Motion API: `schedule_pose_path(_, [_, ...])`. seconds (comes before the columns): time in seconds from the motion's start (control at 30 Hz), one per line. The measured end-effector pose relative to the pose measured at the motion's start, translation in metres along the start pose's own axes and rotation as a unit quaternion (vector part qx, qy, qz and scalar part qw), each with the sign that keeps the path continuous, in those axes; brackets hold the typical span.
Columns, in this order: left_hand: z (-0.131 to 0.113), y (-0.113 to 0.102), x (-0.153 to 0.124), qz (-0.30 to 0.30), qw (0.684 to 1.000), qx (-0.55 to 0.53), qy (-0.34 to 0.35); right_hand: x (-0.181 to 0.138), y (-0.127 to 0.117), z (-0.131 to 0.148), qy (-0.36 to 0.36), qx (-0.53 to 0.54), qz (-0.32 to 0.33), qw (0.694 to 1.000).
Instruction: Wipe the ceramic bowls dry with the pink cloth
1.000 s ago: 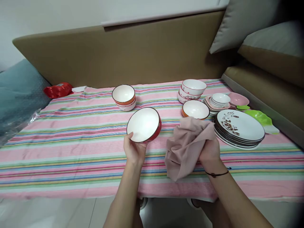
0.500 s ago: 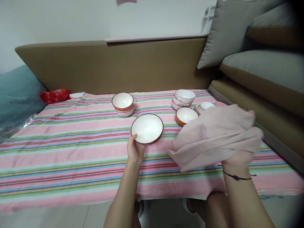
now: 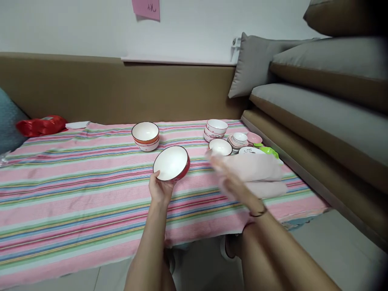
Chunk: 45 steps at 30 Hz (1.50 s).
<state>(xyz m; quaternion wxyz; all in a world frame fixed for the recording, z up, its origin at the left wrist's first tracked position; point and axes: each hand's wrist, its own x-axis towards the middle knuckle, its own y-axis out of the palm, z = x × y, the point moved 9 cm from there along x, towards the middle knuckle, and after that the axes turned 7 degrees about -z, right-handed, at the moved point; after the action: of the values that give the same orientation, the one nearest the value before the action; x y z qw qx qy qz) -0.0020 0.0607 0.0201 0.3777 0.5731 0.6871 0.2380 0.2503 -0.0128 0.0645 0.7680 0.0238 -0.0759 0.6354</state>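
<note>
My left hand (image 3: 160, 188) holds a deep bowl (image 3: 171, 162), white inside, red outside, with a dark rim. The bowl is tilted toward me above the striped cloth, my thumb over its near rim. My right hand (image 3: 228, 178) is smeared by motion, to the right of the bowl. A pale pink cloth (image 3: 260, 178) lies against and beyond this hand. Blurred pink shows about the fingers, so their grip on the cloth is unclear. Just past the fingers stands a shallow white bowl (image 3: 220, 146).
Stacked bowls (image 3: 146, 135) stand at back left, patterned bowls (image 3: 216, 130) at back right. Small dishes (image 3: 239, 139), a pink spoon (image 3: 254, 138) and a green item (image 3: 269, 151) lie beyond the pink cloth. Grey-brown cushions (image 3: 309, 105) rise at right; a red bundle (image 3: 42, 125) lies far left.
My view has turned right. My right hand has swung left toward the bowl, and the pink cloth sits lower, uncovering the small dishes. The left hand's bowl now tilts, showing its red side.
</note>
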Motion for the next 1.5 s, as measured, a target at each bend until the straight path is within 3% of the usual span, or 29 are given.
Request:
schedule_pose_path(0.07, [-0.005,-0.005,0.002,-0.004,1.000,-0.001,0.007,-0.016,0.058,-0.030,-0.023,-0.129,0.124,0.984])
schedule_pose_path(0.13, [-0.009,-0.009,0.004,-0.009,1.000,0.002,0.011,-0.039,0.087,-0.055,-0.059,-0.263,0.206,0.941])
schedule_pose_path(0.2, [-0.013,-0.011,0.005,-0.010,1.000,0.001,0.018,-0.057,0.080,-0.062,-0.104,-0.327,0.184,0.921])
schedule_pose_path(0.3, [-0.017,-0.011,0.003,-0.009,1.000,-0.009,0.025,-0.078,0.040,-0.049,-0.181,-0.359,0.068,0.913])
schedule_pose_path(0.37, [-0.017,-0.011,0.001,-0.006,1.000,-0.017,0.020,-0.092,0.018,-0.048,-0.195,-0.397,0.025,0.897])
schedule_pose_path(0.47, [-0.012,-0.011,-0.002,0.003,1.000,-0.024,0.011,-0.103,0.005,-0.058,-0.181,-0.484,0.020,0.856])
schedule_pose_path(0.57, [-0.005,-0.015,-0.006,-0.003,1.000,-0.021,0.005,-0.102,0.008,-0.068,-0.167,-0.556,0.044,0.813])
schedule_pose_path(0.63, [0.003,-0.018,-0.010,-0.008,1.000,-0.012,-0.003,-0.096,0.012,-0.067,-0.169,-0.573,0.053,0.800])
schedule_pose_path(0.8, [0.010,-0.020,-0.024,0.001,1.000,0.009,-0.003,-0.086,0.018,-0.050,-0.177,-0.571,0.041,0.801])
schedule_pose_path(0.93, [-0.003,-0.020,-0.045,0.008,1.000,0.017,0.003,-0.097,0.044,-0.047,-0.197,-0.540,0.120,0.810])
schedule_pose_path(1.03, [-0.016,-0.026,-0.070,-0.009,0.999,0.032,-0.001,-0.102,0.059,-0.053,-0.193,-0.537,0.143,0.808])
schedule_pose_path(1.23, [-0.027,-0.053,-0.133,-0.047,0.997,0.056,0.008,-0.088,0.073,-0.059,-0.169,-0.546,0.112,0.813])
schedule_pose_path(1.37, [-0.022,-0.069,-0.166,-0.057,0.995,0.078,-0.014,-0.083,0.076,-0.052,-0.149,-0.510,0.084,0.843])
schedule_pose_path(1.5, [-0.029,-0.075,-0.188,-0.065,0.993,0.095,0.017,-0.086,0.067,-0.034,-0.130,-0.423,0.026,0.896])
